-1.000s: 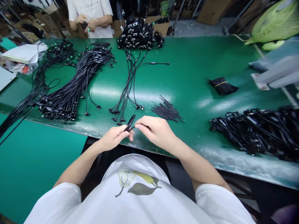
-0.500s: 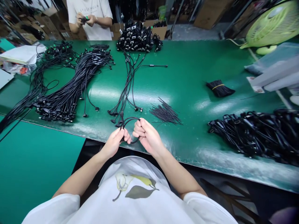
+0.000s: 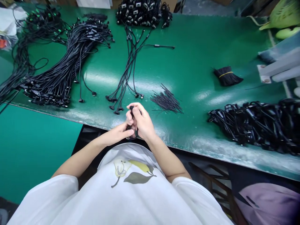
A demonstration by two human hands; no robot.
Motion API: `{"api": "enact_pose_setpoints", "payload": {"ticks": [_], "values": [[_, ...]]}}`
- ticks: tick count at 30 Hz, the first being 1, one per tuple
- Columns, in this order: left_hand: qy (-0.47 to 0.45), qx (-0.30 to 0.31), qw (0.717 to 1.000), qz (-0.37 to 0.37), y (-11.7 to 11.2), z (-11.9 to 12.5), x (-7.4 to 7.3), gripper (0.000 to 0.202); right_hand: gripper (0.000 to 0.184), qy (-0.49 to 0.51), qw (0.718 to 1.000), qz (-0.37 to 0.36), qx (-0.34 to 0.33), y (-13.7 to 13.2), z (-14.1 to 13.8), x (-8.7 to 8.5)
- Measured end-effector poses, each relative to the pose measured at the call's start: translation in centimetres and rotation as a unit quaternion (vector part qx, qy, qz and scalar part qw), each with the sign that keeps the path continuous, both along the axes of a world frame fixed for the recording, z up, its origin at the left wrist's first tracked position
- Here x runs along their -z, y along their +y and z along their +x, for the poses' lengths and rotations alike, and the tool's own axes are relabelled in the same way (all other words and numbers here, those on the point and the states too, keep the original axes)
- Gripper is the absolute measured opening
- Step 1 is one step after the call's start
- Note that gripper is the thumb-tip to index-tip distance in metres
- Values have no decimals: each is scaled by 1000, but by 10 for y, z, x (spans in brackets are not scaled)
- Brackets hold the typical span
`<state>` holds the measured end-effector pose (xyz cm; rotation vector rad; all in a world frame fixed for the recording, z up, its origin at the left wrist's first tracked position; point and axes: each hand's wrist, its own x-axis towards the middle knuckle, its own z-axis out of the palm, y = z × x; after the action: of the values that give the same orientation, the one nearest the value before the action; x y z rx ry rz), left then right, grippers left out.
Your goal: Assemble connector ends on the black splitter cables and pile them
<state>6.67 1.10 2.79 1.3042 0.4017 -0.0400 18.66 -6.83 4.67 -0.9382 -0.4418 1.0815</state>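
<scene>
A short black cable is gathered between my hands at the table's front edge, mostly covered by fingers. My left hand is closed round its lower part, thumb pointing right. From above, my right hand grips the upper part, a dark end poking out between thumb and fingers. Just beyond my hands lie several loose black cables with plugs toward me. To their right is a scattered heap of thin black ties.
A thick bundle of black cables and tangled cables lie left. Coiled cables are piled at the back and front right. A banded bundle of ties sits right, near a green fan. A stool stands lower right.
My hands have come together, and the cable loop that was spread between them is now bunched in the fingers. The view has tilted downward; the co-worker is out of sight.
</scene>
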Motion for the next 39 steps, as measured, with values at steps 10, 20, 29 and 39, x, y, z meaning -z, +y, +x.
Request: {"api": "enact_pose_setpoints", "payload": {"ticks": [10,20,29,39], "values": [[8,7,991,-136,-11,11,-9,42,37,-63,998,18,-17,4,12,2],[-6,30,991,-128,-8,18,-9,37,49,-40,997,15,-60,8,29,8],[13,-35,972,-234,-16,29,-10,45,45,-144,989,0,27,3,39,16],[52,133,977,156,-3,28,-17,38,31,-883,457,37,-101,-57,68,-1]]}}
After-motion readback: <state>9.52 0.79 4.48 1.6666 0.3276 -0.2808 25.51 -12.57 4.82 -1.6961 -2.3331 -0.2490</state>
